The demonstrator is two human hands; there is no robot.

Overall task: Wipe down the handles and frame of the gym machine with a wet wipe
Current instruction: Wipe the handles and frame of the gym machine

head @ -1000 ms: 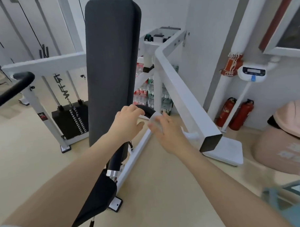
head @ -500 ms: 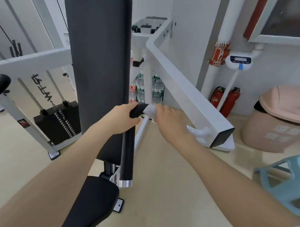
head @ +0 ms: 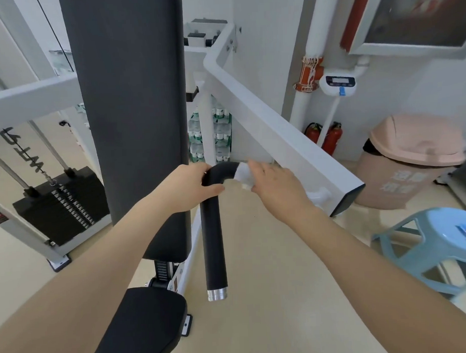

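- The wet wipe (head: 244,173), white and bunched, is wrapped over the upper end of the black padded handle (head: 214,229), just past its bend.
- The right hand (head: 275,185) presses the wipe to the handle, fingers curled round it.
- The left hand (head: 186,187) grips the bend of the same handle, thumb underneath; the handle's straight part hangs down to a silver end cap.
- Just left of the handle stands the tall black back pad (head: 129,100), with the black seat pad (head: 142,324) below it.
- A white frame beam (head: 278,132) runs diagonally behind the right hand, ending in an open dark end.
- Left, one black weight stack (head: 61,203) sits between two guide rods; a black logo on the frame cannot be read.
- Right, a pink bin (head: 411,164) bears pale characters, too blurred to read.
- Two red fire extinguishers (head: 331,138) stand beside it.
- One blue plastic stool (head: 429,246) carries a small packet.
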